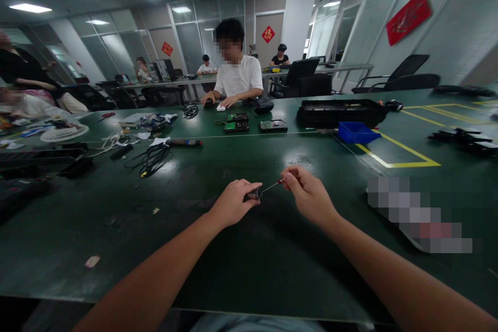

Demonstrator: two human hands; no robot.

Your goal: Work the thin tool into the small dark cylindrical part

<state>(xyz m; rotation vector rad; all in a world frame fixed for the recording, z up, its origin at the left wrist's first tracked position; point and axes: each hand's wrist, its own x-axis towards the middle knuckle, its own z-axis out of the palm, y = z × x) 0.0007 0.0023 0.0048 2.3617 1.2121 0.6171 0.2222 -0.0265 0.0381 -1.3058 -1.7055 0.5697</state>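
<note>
Fingers of the left hand (233, 203) clamp a small, dark, round-rimmed piece (255, 194) over a dark-green desk (221, 275) while fingers of the right hand (307, 191) grip a slim, red-handled metal screwdriver (274, 185), its tip at the piece beside the left fingertips. Beyond the right fingers sits a blue plastic bin (355, 134).

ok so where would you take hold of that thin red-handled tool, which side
Probably by the red handle of the thin tool, coming from the right: it slants down to the left, its tip end at the small dark part, leaving the handle as the raised, outer end.
</note>
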